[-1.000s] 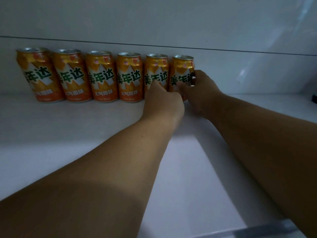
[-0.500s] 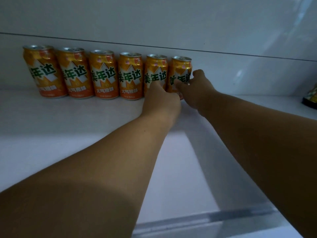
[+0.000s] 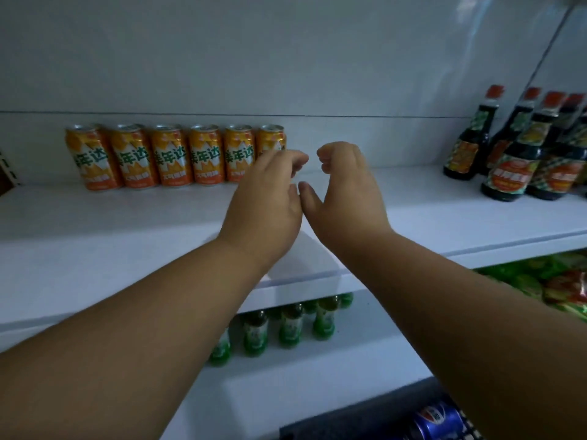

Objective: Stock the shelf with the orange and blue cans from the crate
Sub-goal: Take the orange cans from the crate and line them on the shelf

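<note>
Below the white shelf (image 3: 95, 249), nearest: a blue can (image 3: 436, 419) in a dark crate (image 3: 349, 417). On the lower level under the shelf: green bottles (image 3: 290, 325). Over the shelf's front: left hand (image 3: 263, 201) and right hand (image 3: 346, 192), side by side, fingers loosely curled, holding nothing. At the shelf's back wall: six orange cans (image 3: 171, 155) upright in a row. Far right on the shelf: dark sauce bottles (image 3: 508, 154).

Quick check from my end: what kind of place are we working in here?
Most likely a small shop or store aisle. White shelving holds a faced row of orange cans, dark sauce bottles stand to the right, and green bottles sit on the shelf below.
</note>
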Demonstrator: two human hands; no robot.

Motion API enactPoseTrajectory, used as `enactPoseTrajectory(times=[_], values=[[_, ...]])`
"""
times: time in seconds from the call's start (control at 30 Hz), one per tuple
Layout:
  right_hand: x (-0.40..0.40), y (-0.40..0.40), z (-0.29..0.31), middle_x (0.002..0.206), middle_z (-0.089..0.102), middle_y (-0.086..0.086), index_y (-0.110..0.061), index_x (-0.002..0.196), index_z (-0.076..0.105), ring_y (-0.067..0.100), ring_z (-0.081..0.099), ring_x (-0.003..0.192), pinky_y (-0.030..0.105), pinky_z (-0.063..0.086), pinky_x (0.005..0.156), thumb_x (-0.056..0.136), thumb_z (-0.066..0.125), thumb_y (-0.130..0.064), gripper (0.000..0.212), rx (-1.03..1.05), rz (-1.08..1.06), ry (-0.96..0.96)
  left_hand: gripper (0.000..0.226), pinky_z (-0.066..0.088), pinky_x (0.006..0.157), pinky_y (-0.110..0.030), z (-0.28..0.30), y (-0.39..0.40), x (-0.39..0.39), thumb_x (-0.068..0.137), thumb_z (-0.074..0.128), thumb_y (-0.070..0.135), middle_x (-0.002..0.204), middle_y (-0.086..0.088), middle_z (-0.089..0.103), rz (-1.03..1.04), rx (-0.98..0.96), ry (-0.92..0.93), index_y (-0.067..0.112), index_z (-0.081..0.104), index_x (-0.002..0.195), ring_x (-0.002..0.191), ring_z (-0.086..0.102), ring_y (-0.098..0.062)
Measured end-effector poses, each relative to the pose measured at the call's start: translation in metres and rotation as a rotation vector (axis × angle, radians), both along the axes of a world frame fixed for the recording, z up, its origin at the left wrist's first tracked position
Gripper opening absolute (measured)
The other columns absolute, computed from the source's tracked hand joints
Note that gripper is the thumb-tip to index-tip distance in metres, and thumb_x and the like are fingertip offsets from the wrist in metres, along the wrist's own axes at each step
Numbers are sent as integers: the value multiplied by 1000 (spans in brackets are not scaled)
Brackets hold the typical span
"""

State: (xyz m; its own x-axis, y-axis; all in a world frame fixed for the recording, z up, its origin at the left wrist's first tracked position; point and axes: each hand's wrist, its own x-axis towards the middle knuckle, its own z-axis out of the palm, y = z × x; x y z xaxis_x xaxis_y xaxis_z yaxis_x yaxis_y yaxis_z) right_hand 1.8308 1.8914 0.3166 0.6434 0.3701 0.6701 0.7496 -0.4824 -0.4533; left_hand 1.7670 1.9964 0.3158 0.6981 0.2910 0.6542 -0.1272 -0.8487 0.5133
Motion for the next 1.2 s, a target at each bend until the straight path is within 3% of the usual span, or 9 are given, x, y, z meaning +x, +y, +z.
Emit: enactPoseTrajectory(times=[0.3, 0.47, 0.6, 0.77, 0.87, 1.0, 1.2], values=[[-117, -119, -33, 122, 57, 9, -2, 124, 56, 20, 54, 113, 21, 39, 92, 85, 67, -4, 41, 64, -34, 67, 44, 29, 96, -4, -28, -114, -102, 94, 51, 1, 130, 1, 58, -144, 27, 96, 14, 54, 136, 119, 51, -9], [-164, -186, -82, 118, 58, 11, -1, 121, 57, 15, 50, 107, 20, 38, 90, 85, 67, -4, 37, 51, -101, 140, 44, 27, 98, -1, -75, -172, -139, 90, 53, -4, 125, -4, 59, -270, 8, 135, 8, 58, 132, 111, 40, 3], [-196, -230, -126, 118, 56, 5, -4, 122, 56, 13, 52, 109, 22, 43, 95, 87, 66, -6, 36, 42, -177, 264, 41, 34, 98, -7, -119, -218, -160, 92, 50, 1, 125, -2, 58, -340, -79, 236, 10, 58, 130, 114, 48, -3], [-227, -280, -190, 113, 50, -9, -12, 122, 53, 3, 49, 105, 18, 43, 91, 90, 65, -12, 34, -30, -286, 483, 40, 41, 101, -25, -182, -263, -175, 91, 53, 2, 125, -6, 59, -435, -129, 466, 9, 58, 130, 116, 53, -18], [-230, -298, -223, 115, 51, -5, -11, 124, 54, 6, 49, 105, 18, 39, 86, 88, 64, -7, 38, -137, -316, 602, 40, 45, 103, -41, -222, -281, -175, 93, 53, 1, 127, -8, 57, -480, -204, 629, 9, 57, 132, 120, 54, -24], [-223, -312, -268, 128, 53, 4, -13, 130, 51, 18, 50, 115, 19, 30, 84, 89, 65, -15, 43, -292, -373, 767, 44, 43, 105, -44, -272, -295, -165, 93, 53, 5, 136, -8, 54, -488, -208, 789, 12, 54, 137, 126, 51, -26], [-191, -322, -327, 135, 47, 10, -13, 135, 46, 27, 50, 120, 33, 42, 92, 91, 66, -30, 51, -604, -386, 1021, 47, 47, 101, -43, -341, -305, -145, 93, 57, 9, 140, -8, 50, -454, -189, 1013, 16, 50, 139, 125, 51, -27]])
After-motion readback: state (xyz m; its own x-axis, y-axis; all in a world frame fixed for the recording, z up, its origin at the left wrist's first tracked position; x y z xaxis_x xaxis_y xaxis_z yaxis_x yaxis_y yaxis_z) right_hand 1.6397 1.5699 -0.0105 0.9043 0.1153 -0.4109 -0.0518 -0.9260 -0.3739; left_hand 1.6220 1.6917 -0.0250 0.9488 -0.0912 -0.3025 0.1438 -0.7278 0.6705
